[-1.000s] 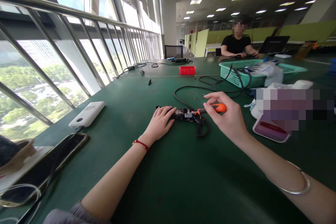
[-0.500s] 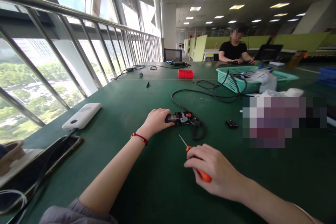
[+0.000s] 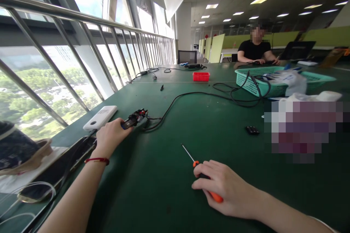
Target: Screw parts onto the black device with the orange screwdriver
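Note:
My left hand (image 3: 112,134) is closed around one end of a dark device with exposed inner parts and wires (image 3: 136,117), at the left of the table beside the white power bank (image 3: 100,117). A black cable (image 3: 175,99) runs from the device across the table to the right. In my right hand (image 3: 218,185) is a screwdriver (image 3: 195,164) with an orange and black handle. Its thin metal shaft points away and to the left, apart from the device. My fingers wrap its handle low over the table front.
A small black part (image 3: 252,130) lies on the green table (image 3: 164,174). Farther back stand a red tray (image 3: 201,76) and a teal basket (image 3: 250,84) holding plastic bags. A phone (image 3: 58,167) lies at the left, near a metal railing (image 3: 90,22). Another person (image 3: 255,51) sits across.
My left hand has carried the device leftward, close to the power bank, drawing its cable along. My right hand still holds the screwdriver in nearly the same place. The camera view has turned slightly left.

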`<state>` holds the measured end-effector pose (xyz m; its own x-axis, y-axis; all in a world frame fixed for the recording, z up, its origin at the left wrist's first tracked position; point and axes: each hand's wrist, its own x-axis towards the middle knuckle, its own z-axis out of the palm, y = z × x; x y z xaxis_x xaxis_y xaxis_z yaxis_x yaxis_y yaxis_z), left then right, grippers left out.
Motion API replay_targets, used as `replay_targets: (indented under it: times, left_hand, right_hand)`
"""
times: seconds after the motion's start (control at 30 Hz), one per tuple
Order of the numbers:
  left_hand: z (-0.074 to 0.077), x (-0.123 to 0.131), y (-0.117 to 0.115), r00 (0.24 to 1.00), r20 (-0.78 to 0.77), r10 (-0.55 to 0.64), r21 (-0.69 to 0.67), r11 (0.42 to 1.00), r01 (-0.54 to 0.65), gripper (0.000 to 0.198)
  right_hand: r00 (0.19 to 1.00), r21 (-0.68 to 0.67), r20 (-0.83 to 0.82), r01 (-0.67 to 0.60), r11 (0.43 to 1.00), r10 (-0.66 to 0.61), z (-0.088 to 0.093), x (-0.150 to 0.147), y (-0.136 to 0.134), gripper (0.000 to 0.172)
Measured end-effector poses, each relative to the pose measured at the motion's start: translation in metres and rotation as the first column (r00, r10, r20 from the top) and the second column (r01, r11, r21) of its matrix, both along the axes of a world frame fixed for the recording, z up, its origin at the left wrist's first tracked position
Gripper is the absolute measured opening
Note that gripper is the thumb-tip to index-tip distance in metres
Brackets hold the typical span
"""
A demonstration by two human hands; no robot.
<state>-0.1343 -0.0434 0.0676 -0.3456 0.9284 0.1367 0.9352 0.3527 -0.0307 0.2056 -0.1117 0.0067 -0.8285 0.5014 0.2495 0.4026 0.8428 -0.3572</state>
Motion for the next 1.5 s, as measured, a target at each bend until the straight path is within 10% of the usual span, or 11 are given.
replay_targets:
  times: [0.2, 0.5, 0.77, 0.97, 1.1, 1.3, 1.5]
  left_hand:
    - [0.009, -0.005, -0.006, 0.966, -0.051, 0.252, 0.186, 0.953, -0.238, 0.044]
    - [-0.008, -0.011, 0.0, 0.989, -0.067, 0.136, 0.147, 0.981, -0.125, 0.036]
    - [0.012, -0.001, -0.009, 0.972, -0.119, 0.204, 0.336, 0.929, -0.154, 0.032]
    - [0.008, 0.045, -0.006, 0.945, -0.177, -0.274, 0.342, 0.883, 0.321, 0.018]
    - [-0.011, 0.093, 0.009, 0.674, -0.041, -0.738, 0.169, 0.66, 0.732, 0.023]
    - [-0.042, 0.146, 0.044, 0.553, 0.101, -0.827, 0.22, 0.56, 0.799, 0.043]
    - [-0.04, 0.108, 0.065, 0.705, 0.1, -0.702, 0.347, 0.689, 0.637, 0.037]
  right_hand:
    - [1.0, -0.039, -0.011, 0.019, 0.999, -0.019, 0.001, 0.001, -0.001, 0.025]
    - [1.0, -0.004, -0.012, 0.02, 1.0, -0.02, 0.004, 0.001, 0.002, 0.021]
    - [0.975, 0.041, -0.168, 0.151, 0.988, -0.142, 0.001, 0.003, 0.009, 0.025]
    - [0.833, 0.114, -0.336, 0.5, 0.859, -0.44, -0.004, 0.017, 0.037, 0.029]
    - [0.74, 0.159, -0.339, 0.653, 0.74, -0.581, -0.005, 0.03, 0.053, 0.028]
    - [0.728, 0.12, -0.304, 0.67, 0.733, -0.615, -0.005, 0.034, 0.058, 0.024]
    - [0.769, 0.143, -0.209, 0.636, 0.759, -0.604, -0.007, 0.034, 0.058, 0.027]
